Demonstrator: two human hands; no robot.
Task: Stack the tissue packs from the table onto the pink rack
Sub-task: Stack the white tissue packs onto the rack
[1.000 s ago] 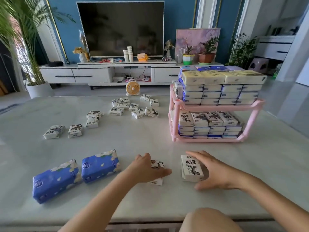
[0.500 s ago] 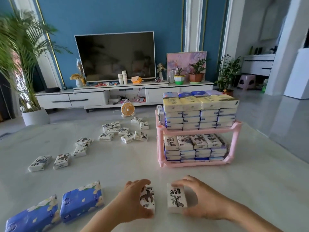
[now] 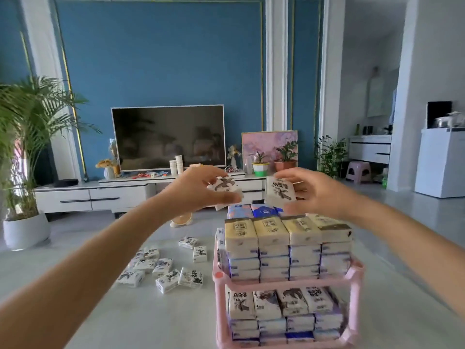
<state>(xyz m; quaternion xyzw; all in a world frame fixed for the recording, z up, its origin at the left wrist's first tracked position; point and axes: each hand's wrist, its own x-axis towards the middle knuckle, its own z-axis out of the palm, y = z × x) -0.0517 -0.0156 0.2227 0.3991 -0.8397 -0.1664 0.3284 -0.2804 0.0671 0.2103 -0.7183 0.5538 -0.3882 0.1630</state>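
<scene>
My left hand (image 3: 198, 188) grips a small white tissue pack with black ink print (image 3: 226, 185), held in the air above the back left of the pink rack (image 3: 357, 273). My right hand (image 3: 317, 191) holds a second white printed pack (image 3: 279, 192) upright, just above the rack's top stack. The two-tier rack stands on the table at lower right. Its upper shelf carries rows of yellow-topped packs (image 3: 270, 230) over white ones, with blue packs (image 3: 264, 210) behind. The lower shelf holds more printed packs (image 3: 276, 301).
Several loose printed tissue packs (image 3: 163, 268) lie on the pale table (image 3: 151, 318) left of the rack. Beyond the table are a TV (image 3: 168, 137) on a white console, a small fan on the floor, a palm in a white pot (image 3: 25, 230) and a pink stool (image 3: 358, 171).
Both hands lifted their packs off the table near the front edge and carried them up and forward over the rack's top. The camera tilted up, so the blue packs left view.
</scene>
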